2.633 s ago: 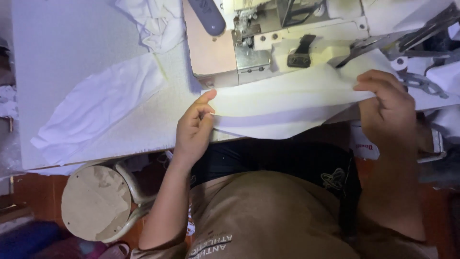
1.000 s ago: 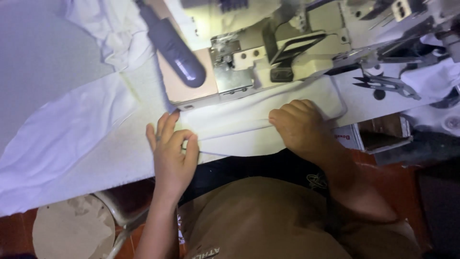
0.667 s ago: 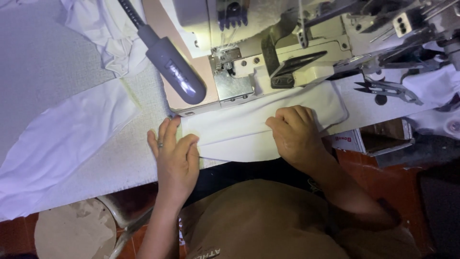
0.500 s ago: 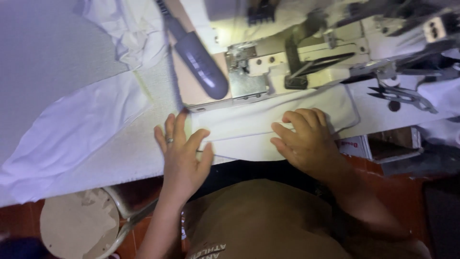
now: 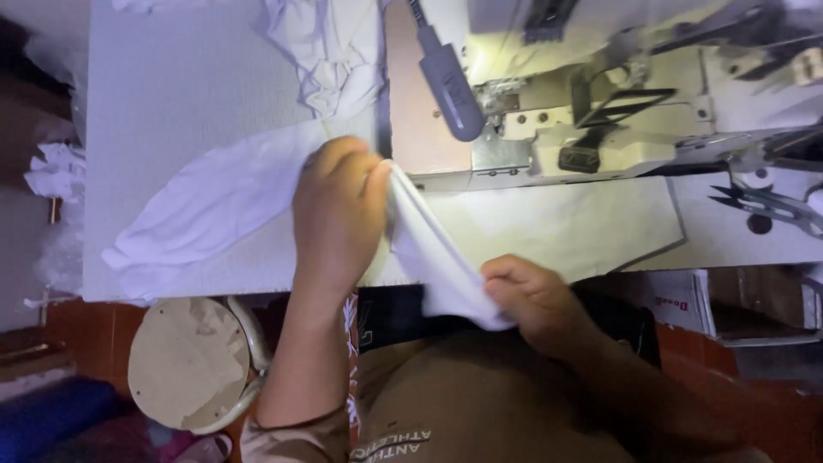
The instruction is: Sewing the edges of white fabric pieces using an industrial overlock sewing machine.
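White cloth [image 5: 446, 257]: I've got a folded strip of it pinched between both hands, lifted off the front edge of the bench [image 5: 189, 77]. Left hand [image 5: 336, 210] is closed on the upper end, thumb and fingers clamped on the fold, knuckles up. Right hand [image 5: 531, 300] is closed on the lower end, close to my body, fingertips pinching the edge. Strip runs diagonally between them, taut-ish. The rest of the cloth lies flat on the bench to the right, under the sewing machine [image 5: 600, 111]. Grey lamp head [image 5: 450, 86] hangs just above and right of the left hand. Left of that hand, a long white fabric piece [image 5: 206, 206] lies spread on the bench; a crumpled white pile [image 5: 330, 51] sits behind it. Scissors [image 5: 763, 201] far right on the bench. Round stool [image 5: 189, 364] below the bench edge, left.
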